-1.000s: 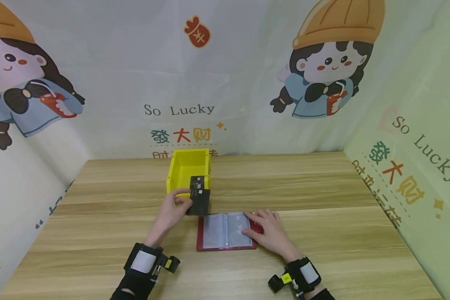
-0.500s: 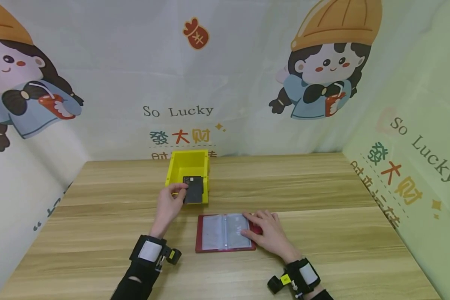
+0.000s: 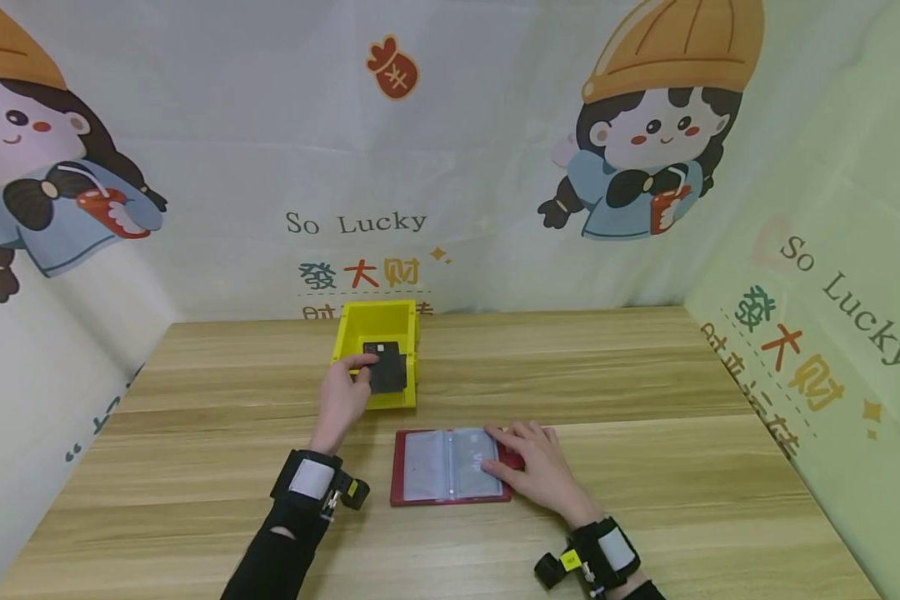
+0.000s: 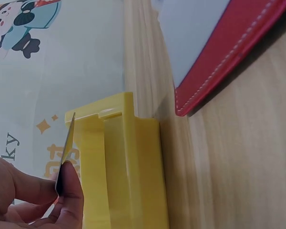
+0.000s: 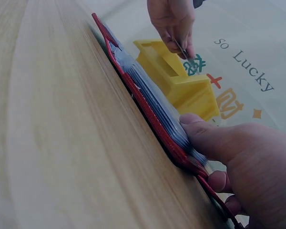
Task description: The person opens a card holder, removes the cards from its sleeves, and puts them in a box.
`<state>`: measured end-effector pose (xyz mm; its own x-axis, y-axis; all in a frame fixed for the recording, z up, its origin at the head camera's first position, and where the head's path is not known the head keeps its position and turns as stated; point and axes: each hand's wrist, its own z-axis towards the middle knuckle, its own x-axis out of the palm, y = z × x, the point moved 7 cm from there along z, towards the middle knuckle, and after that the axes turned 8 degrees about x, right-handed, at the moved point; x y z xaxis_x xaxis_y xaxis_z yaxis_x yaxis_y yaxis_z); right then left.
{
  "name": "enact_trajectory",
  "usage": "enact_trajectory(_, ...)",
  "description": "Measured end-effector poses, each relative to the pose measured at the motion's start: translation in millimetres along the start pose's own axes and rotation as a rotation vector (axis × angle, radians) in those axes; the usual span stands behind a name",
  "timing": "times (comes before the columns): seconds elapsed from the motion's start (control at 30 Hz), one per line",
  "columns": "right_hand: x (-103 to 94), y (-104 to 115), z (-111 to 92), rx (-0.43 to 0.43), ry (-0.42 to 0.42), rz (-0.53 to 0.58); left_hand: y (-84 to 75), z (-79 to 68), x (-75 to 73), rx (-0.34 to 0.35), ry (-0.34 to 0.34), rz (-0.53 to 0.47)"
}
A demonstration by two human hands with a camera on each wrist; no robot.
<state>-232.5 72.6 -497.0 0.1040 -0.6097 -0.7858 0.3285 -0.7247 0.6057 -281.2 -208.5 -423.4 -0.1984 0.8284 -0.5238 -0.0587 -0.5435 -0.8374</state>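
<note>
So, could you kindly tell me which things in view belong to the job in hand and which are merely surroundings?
Seemingly part of the job:
black card, pinched by the left hand
yellow bin, close to the card
red card holder, under the right hand

Merely surroundings:
wooden table
printed backdrop

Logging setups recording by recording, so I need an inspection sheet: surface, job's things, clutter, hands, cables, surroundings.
Surface: wood-grain table.
Job's things: dark card held over the yellow bin; red card holder lying open on the table.
Clutter: nothing seen.
Hands: left hand pinches the card; right hand rests on the holder's right side.
Cables: nothing seen.
Surroundings: pale backdrop printed with cartoon figures and lettering.
</note>
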Motion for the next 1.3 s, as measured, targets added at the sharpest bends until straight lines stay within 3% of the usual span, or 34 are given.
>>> enact_trajectory(0.27,0.5,0,0,0.002,0.003,0.007,-3.5,14.1,3.4,0.022,0.032,0.048)
enact_trajectory(0.63,-1.1,1,-1,-0.009,-0.011,-0.009,-8.8,23.6,9.9,0.114,0.018,0.229)
enact_trajectory(0.83,-1.0,1,-1,-0.006,-0.008,-0.006,-7.1,27.0,17.3,0.118,0.051,0.28)
enact_trajectory(1.03,-0.7,1,-1,-0.009,-0.009,-0.006,-2.1,31.1,23.3,0.079,0.101,0.325)
enact_trajectory(1.3,-1.1,1,-1,-0.016,-0.018,-0.008,0.3,30.5,30.4,0.141,0.096,0.39)
